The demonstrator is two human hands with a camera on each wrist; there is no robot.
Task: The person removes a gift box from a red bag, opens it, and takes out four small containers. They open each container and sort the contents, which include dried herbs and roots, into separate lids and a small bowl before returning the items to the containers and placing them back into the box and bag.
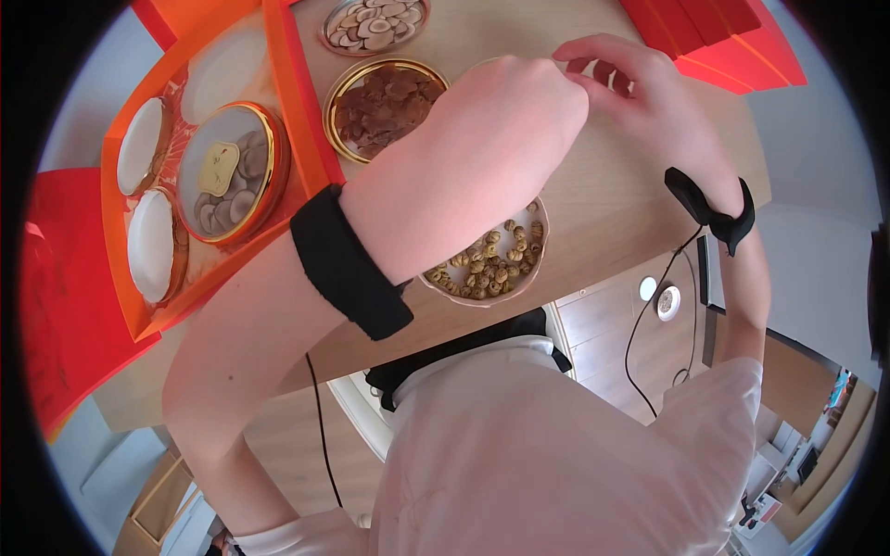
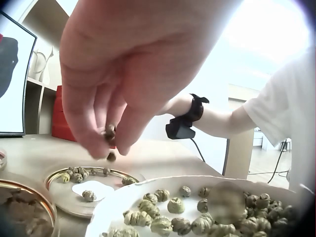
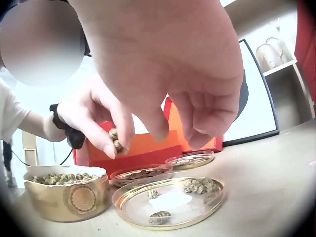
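Above the surface [image 1: 603,199], in the head view, the left hand [image 1: 542,88] is reaching across with its fingers hidden, meeting the right hand [image 1: 644,88], whose fingers are curving loosely; a bowl [image 1: 503,243] of curled pellets [image 1: 482,278] is sitting near the edge. Over to the left wrist: the left hand is pinching pellets above a gold-rimmed dish [image 2: 61,196], where others are lying. Right wrist now: that pinch is showing again, the right hand hanging relaxed above the dish.
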